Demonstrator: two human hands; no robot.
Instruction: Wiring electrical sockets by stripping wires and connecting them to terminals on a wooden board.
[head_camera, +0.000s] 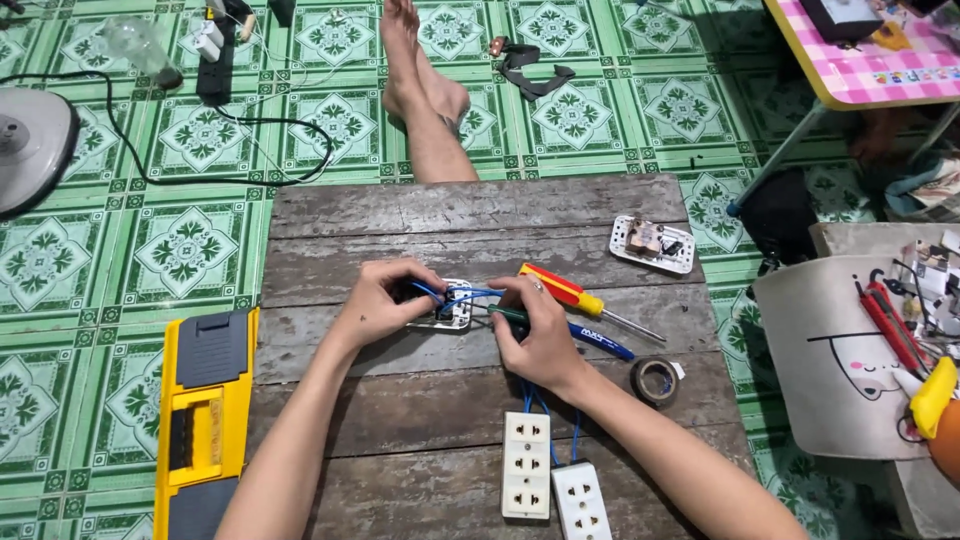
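Socket strips (545, 480) near | left hand (375, 305), right hand (540, 330) pinching switch plate (450, 315)

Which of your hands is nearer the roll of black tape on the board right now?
Right. The right hand sits just left of the tape roll, gripping a green-handled tool. The left hand is farther off, on the far side of the socket plate.

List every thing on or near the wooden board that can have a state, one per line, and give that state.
left hand: fingers gripping the switch plate
right hand: closed round a green-handled screwdriver
switch plate: held on the board, blue wires attached
red-and-yellow screwdriver: lying flat, untouched
tape roll: lying flat
two white socket strips: face up, side by side
second plate: lying apart, untouched
yellow toolbox: lid shut
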